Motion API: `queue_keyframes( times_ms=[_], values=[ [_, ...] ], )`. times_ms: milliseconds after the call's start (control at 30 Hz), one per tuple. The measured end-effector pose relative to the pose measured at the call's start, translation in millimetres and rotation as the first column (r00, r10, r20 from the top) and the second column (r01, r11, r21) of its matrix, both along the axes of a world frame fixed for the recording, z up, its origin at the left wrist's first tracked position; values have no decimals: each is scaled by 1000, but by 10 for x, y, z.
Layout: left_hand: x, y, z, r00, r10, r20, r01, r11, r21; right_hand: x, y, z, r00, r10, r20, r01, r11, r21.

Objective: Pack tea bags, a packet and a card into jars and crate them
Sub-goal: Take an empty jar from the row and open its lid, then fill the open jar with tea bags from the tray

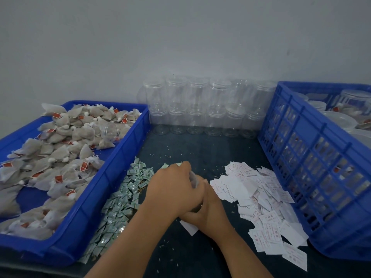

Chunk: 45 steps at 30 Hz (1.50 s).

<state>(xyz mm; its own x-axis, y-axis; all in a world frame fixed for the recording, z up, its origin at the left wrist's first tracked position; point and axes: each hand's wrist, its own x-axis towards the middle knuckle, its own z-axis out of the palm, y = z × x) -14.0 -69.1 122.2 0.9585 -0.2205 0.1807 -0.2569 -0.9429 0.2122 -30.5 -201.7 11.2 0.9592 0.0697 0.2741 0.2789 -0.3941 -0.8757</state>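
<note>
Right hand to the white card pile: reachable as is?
Probably yes. The card pile lies just right of the right hand, with nothing between them. But it and the left hand seem wrapped round a clear jar, so its grip isn't free.

Mount: one wide-angle camera sat on the person's head, over the near edge of the bench (pixel 200 149).
Facing: it looked forward and down, across to the wall (pixel 180 37) behind.
Nearness: close; tray (pixel 112 171) and crate (pixel 301 157) ran off the frame's sides.
</note>
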Motion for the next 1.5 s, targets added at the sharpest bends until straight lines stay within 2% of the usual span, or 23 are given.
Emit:
queue_keyframes(
  times_ms=[67, 100, 233, 300, 367, 467, 567, 633, 700, 733, 767, 800, 833, 867, 900, 967, 1000, 1100, 1167, 1233, 1300, 1500],
  values=[
    [26, -6, 33, 988, 82, -130, -75, 996, 54, -45, 25, 24, 998, -24, 54, 24, 1000, -13],
    [30, 14, 58, 977, 73, -200, -56, 995, 88, -55, 28, 30, 997, -25, 71, 27, 999, -20],
    [-5, 209, 239, 914, -163, -371, 230, 963, 143, -55, -28, 8, 1000, 9, -22, -7, 996, 87],
    [11, 299, 286, 913, -195, -359, 247, 963, 107, -82, -39, 13, 1000, 15, -28, -13, 997, 73],
    [10, 332, 298, 939, -161, -302, 197, 976, 92, -107, -19, 40, 1000, 9, -8, -9, 998, 55],
    [-33, 274, 249, 980, -61, -188, 78, 993, 83, -91, 19, 78, 998, -39, 54, 35, 997, 69],
    [-81, 216, 187, 978, 61, -201, -73, 996, -57, -60, 8, 57, 986, -112, 126, 108, 993, 43],
    [-57, 300, 186, 989, 64, -135, -83, 986, -146, -30, -55, 42, 970, -199, 138, 185, 976, 111],
    [41, 441, 221, 990, 27, -140, -54, 979, -195, -13, -111, 36, 973, -228, 33, 209, 933, 295],
    [100, 514, 221, 973, 1, -229, -72, 950, -302, -8, -127, 27, 978, -210, -22, 203, 911, 359],
    [159, 567, 191, 935, -45, -352, -143, 860, -490, -5, -131, 11, 980, -193, -50, 198, 903, 381],
    [205, 598, 129, 882, -121, -455, -237, 720, -652, -9, -126, -3, 982, -178, -63, 189, 905, 381],
    [236, 616, 42, 843, -179, -507, -315, 599, -736, -11, -117, -17, 984, -166, -66, 179, 910, 374],
    [255, 627, -66, 832, -189, -521, -352, 545, -761, -6, -111, -23, 985, -160, -67, 173, 914, 367],
    [273, 632, -201, 847, -155, -508, -346, 564, -750, 5, -110, -33, 986, -150, -68, 165, 916, 367],
    [301, 663, -474, 894, -38, -447, -291, 708, -643, 22, -124, -46, 988, -138, -76, 157, 904, 398],
    [312, 679, -590, 899, -4, -438, -295, 734, -612, 29, -138, -49, 988, -136, -77, 156, 897, 413],
    [321, 687, -800, 886, -7, -463, -327, 699, -636, 37, -166, -68, 993, -97, -70, 117, 907, 403],
    [326, 689, -909, 941, 86, -328, -249, 831, -497, 30, -172, -88, 996, -49, -77, 75, 921, 383],
    [336, 701, -1016, 979, 162, -124, -191, 944, -268, 19, -177, -114, 996, -33, -89, 60, 943, 326],
    [333, 697, -1050, 984, 174, -50, -180, 968, -177, 7, -174, -124, 994, -25, -103, 54, 957, 286],
    [321, 665, -928, 989, 141, 42, -131, 974, -187, 12, -185, -110, 996, -26, -88, 45, 974, 220]
  ],
)
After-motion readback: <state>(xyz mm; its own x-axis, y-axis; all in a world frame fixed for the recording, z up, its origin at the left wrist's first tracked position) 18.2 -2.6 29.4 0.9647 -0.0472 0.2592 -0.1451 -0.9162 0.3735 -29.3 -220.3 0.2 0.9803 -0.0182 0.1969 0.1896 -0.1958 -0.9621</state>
